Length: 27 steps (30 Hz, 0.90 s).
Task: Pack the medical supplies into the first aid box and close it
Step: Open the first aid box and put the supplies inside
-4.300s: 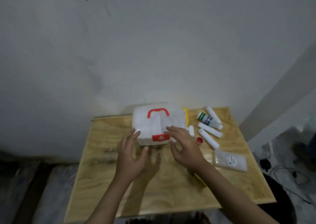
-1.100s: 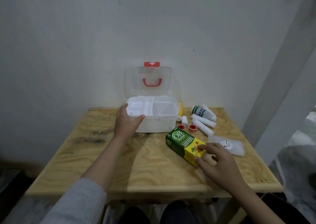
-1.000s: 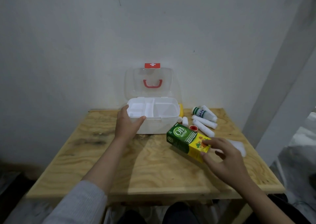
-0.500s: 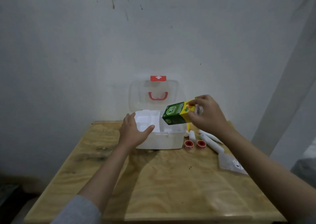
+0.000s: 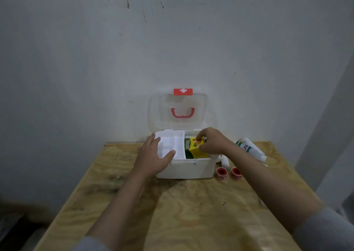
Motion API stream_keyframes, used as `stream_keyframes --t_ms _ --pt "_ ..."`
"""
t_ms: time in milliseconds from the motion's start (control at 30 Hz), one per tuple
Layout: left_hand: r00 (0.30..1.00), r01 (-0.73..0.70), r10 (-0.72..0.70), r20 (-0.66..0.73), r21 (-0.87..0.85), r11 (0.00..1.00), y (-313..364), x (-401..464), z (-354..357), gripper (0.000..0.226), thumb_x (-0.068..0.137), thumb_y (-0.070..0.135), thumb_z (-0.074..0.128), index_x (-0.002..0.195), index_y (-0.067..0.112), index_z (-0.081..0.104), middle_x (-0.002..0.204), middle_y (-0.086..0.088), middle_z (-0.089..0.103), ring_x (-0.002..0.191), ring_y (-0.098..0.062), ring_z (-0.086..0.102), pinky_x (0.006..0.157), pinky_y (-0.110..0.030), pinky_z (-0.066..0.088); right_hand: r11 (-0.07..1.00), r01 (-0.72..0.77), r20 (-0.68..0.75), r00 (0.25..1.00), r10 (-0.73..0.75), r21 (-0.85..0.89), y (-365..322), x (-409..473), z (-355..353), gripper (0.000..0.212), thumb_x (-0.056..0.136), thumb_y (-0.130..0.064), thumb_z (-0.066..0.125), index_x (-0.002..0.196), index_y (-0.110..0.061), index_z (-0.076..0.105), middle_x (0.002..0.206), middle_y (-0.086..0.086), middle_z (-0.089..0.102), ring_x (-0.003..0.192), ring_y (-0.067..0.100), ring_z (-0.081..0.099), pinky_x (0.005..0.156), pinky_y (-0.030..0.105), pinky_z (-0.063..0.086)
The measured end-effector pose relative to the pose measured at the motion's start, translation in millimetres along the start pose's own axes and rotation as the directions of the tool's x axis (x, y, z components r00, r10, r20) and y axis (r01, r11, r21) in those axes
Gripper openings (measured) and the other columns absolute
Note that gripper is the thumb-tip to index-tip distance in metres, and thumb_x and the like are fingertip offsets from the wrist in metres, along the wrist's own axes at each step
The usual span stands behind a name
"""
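There is a single view, from a camera worn on the person's head, looking forward and slightly down from above the near edge of the pale plywood worktop (image 5: pixel 191 212). It faces the far grey plaster wall (image 5: pixel 95 59), which fills the upper half of the picture. The wide lens bends the edges. The open white plastic first aid box (image 5: pixel 183 166) sits at mid-frame, at arm's reach, with both forearms running in from the bottom corners. No second view shares the scene.

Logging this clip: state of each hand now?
Left hand: open, resting on the first aid box.
Right hand: fingers closed on the green and yellow carton.
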<state>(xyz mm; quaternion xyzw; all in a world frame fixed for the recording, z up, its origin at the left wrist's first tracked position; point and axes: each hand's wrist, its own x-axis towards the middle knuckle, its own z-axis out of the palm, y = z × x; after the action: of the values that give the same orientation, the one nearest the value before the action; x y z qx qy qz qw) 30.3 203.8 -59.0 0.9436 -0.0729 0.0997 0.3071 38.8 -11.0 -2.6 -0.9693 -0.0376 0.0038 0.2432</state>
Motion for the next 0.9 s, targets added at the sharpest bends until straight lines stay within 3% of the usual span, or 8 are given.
stream_keyframes --t_ms 167,333,467,633,767,833,900 --pt "1.0 0.004 -0.005 -0.01 -0.026 1.0 0.0 -0.7 0.4 0.066 0.084 0.056 0.057 0.138 0.02 0.046 0.159 0.003 0.018 0.146 -0.022 0.015 0.117 -0.052 0.016 0.988 0.004 -0.023 1.0 -0.007 -0.153 2.1 12.1 17.4 0.025 0.076 -0.003 0.063 0.1 0.001 0.066 0.103 0.018 0.065 0.089 0.026 0.06 0.069 0.035 0.049" --pt "1.0 0.029 -0.03 -0.007 -0.022 0.999 -1.8 0.0 2.5 0.054 0.082 0.058 0.057 0.127 0.028 0.056 0.158 0.005 0.019 0.144 -0.027 0.019 0.114 -0.053 0.025 0.974 0.026 0.005 1.0 -0.026 -0.224 -0.1 15.4 28.7 0.02 0.075 -0.008 0.065 0.095 -0.01 0.069 0.104 0.007 0.066 0.094 0.023 0.062 0.07 0.032 0.05" --pt "0.999 0.042 -0.042 -0.013 0.007 0.999 -2.4 1.2 4.7 0.057 0.082 0.059 0.056 0.129 0.027 0.055 0.158 0.006 0.018 0.144 -0.027 0.019 0.112 -0.05 0.027 0.972 0.065 0.066 0.996 -0.051 -0.225 2.2 14.6 27.4 0.034 0.075 -0.011 0.063 0.106 -0.024 0.066 0.109 0.0 0.065 0.101 0.019 0.059 0.075 0.032 0.048" --pt "0.999 0.051 -0.051 -0.015 0.019 0.999 0.2 -1.2 5.0 0.059 0.082 0.06 0.055 0.131 0.027 0.054 0.159 0.006 0.017 0.144 -0.029 0.021 0.112 -0.052 0.029 0.975 0.084 0.09 0.994 -0.066 -0.204 0.4 10.2 23.9 0.041 0.076 -0.012 0.067 0.116 -0.019 0.06 0.115 0.004 0.062 0.104 0.021 0.057 0.076 0.031 0.047" --pt "0.999 0.035 -0.035 -0.002 0.015 0.999 2.8 -4.1 6.0 0.057 0.083 0.058 0.054 0.13 0.026 0.055 0.159 0.004 0.018 0.143 -0.03 0.023 0.111 -0.052 0.029 0.995 0.055 0.025 0.998 -0.053 -0.085 3.1 3.9 17.0 0.048 0.073 -0.01 0.074 0.119 -0.011 0.058 0.115 0.009 0.062 0.105 0.023 0.058 0.083 0.03 0.049" --pt "0.999 0.035 -0.035 0.002 0.017 0.999 1.2 -2.3 5.2 0.056 0.083 0.059 0.054 0.129 0.026 0.056 0.158 0.004 0.019 0.142 -0.031 0.023 0.11 -0.051 0.03 0.996 0.06 -0.053 0.997 -0.057 0.071 4.4 -3.3 5.4 0.043 0.071 -0.011 0.078 0.112 -0.011 0.063 0.103 0.01 0.068 0.093 0.021 0.064 0.088 0.035 0.053" --pt "1.0 0.031 -0.031 -0.003 0.014 0.999 -1.7 1.8 3.1 0.056 0.083 0.059 0.054 0.128 0.026 0.056 0.158 0.004 0.019 0.142 -0.031 0.024 0.109 -0.051 0.031 0.982 0.094 -0.137 0.988 -0.072 0.162 8.8 -13.9 -11.7 0.036 0.071 -0.01 0.078 0.105 -0.012 0.066 0.094 0.01 0.071 0.084 0.019 0.066 0.083 0.033 0.055"
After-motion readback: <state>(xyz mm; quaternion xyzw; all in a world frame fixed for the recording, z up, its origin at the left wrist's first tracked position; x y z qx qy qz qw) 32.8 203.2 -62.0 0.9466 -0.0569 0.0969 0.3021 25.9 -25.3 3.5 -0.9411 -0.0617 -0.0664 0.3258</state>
